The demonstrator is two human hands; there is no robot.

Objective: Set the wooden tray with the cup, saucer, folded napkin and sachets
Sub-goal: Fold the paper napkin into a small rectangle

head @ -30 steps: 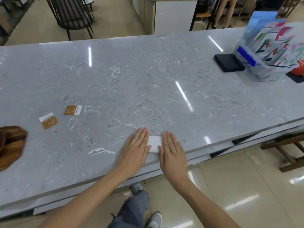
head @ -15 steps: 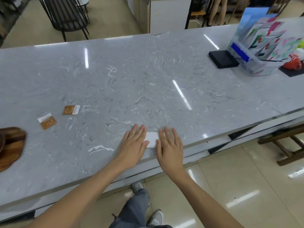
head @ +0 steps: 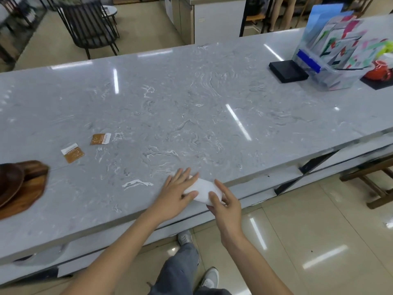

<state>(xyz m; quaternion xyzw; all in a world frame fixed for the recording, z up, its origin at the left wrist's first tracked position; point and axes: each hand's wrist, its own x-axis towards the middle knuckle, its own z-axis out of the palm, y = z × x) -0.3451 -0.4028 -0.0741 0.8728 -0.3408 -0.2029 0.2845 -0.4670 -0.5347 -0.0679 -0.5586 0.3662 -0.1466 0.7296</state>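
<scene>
A white folded napkin [head: 203,190] lies at the front edge of the grey marble counter [head: 191,116], partly lifted off it. My left hand [head: 177,193] rests flat on the napkin's left side, thumb on top. My right hand [head: 225,206] pinches the napkin's right end between thumb and fingers, just past the counter edge. Two brown and white sachets [head: 100,139] [head: 73,153] lie on the counter to the left. The wooden tray [head: 27,192] sits at the far left edge with a dark wooden saucer [head: 9,182] on it. No cup is visible.
At the back right stand a black box [head: 288,71], a clear holder of colourful leaflets [head: 336,58] and a red pot [head: 378,70] on a black mat. A dark chair [head: 89,28] stands beyond the counter. A wooden stool [head: 374,179] is on the floor to the right.
Both hands were pressing flat on the napkin. Now my right hand has turned and gripped the napkin's right end, lifting it at the counter edge. The left hand stays on it.
</scene>
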